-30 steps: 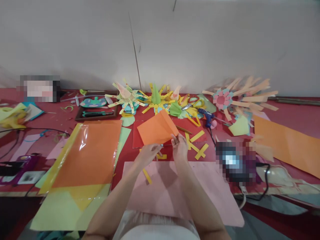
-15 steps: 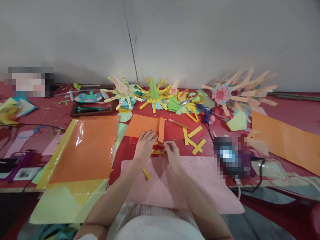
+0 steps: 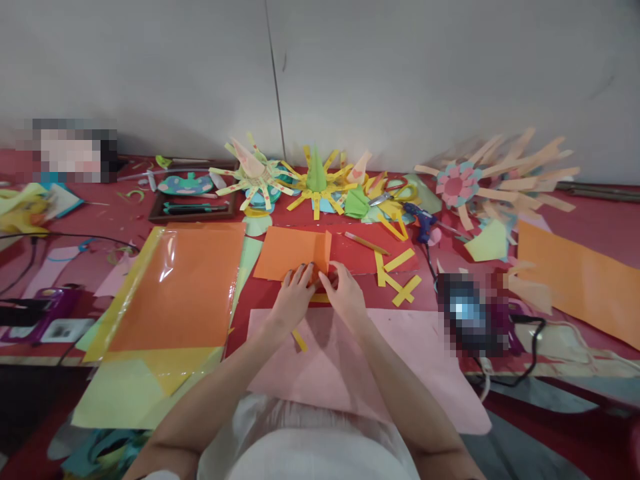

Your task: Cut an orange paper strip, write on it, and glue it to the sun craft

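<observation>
A piece of orange paper (image 3: 285,252) with a folded strip along its right side lies in front of me, partly over a red sheet (image 3: 350,247). My left hand (image 3: 294,299) rests on its lower edge with fingers stretched out flat. At the lower right corner of the fold, my right hand (image 3: 346,295) has its thumb and fingers closed on the paper. The two hands nearly meet there, and they hide that corner. Just below the fingers a yellow strip (image 3: 320,298) shows in part. Another yellow strip (image 3: 299,340) lies near my left wrist.
A pink sheet (image 3: 420,360) lies under my forearms. Orange paper in a clear sleeve (image 3: 175,287) is at left. Yellow strips (image 3: 407,290), a pencil (image 3: 367,243), scissors (image 3: 387,197) and a blue glue gun (image 3: 423,220) are at right. Paper flowers (image 3: 316,180) stand behind.
The folded strip of orange paper, raised before, now lies flatter. My right hand has moved up from the yellow strip onto the fold. The view has shifted slightly.
</observation>
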The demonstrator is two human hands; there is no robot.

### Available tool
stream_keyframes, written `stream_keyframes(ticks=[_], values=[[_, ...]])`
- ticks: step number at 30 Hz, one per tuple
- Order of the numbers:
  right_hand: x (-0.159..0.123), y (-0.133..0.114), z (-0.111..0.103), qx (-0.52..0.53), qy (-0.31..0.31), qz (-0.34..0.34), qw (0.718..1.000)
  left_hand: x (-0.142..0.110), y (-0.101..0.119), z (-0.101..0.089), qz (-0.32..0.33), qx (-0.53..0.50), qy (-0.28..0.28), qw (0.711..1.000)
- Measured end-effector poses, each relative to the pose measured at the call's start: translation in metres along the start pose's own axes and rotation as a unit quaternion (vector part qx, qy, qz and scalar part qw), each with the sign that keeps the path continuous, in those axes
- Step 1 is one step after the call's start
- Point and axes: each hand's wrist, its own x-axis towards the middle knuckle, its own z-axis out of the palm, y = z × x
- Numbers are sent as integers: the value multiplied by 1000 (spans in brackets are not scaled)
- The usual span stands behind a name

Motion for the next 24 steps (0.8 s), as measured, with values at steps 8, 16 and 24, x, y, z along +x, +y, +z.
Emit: stream_keyframes(ticks=[8,16,24], values=[[9,3,-4,-30,-23,41,998,1,0,-1,16,46,-11,999],[25,19,-23,40,-11,46,998,3,0,-2,1,32,-12,999],[16,14,-9,32,-1,33,999,1,2,6,-7,37,8,999]])
